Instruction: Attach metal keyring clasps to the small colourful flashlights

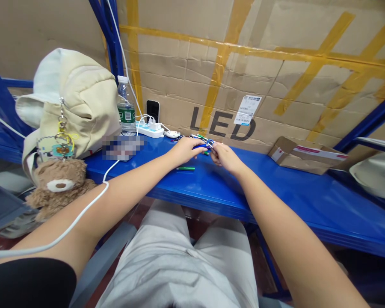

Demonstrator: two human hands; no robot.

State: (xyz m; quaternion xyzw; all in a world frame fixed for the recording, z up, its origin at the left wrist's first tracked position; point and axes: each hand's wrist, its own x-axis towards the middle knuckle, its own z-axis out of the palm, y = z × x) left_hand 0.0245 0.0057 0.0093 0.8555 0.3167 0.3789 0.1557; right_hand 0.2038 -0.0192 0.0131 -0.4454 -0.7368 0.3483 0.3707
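Note:
My left hand [188,150] is over the back of the blue tabletop, its fingers closed on a slim blue rod [199,146]. Close on its right, my right hand [225,156] pinches a small silver-and-blue piece [209,144], which meets the fingertips of both hands; its exact kind is too small to make out. Several thin green and blue sticks lie around and behind the fingers, partly hidden by them. One green stick [186,168] rests by itself on the table in front of my left hand.
To the left stand a cream backpack [86,94] with a teddy bear charm [62,184], a water bottle [126,109] and a power strip [149,129]. A white cable [93,201] crosses my left forearm. A large cardboard box [179,77] backs the table [192,188]; a small carton [308,155] sits right.

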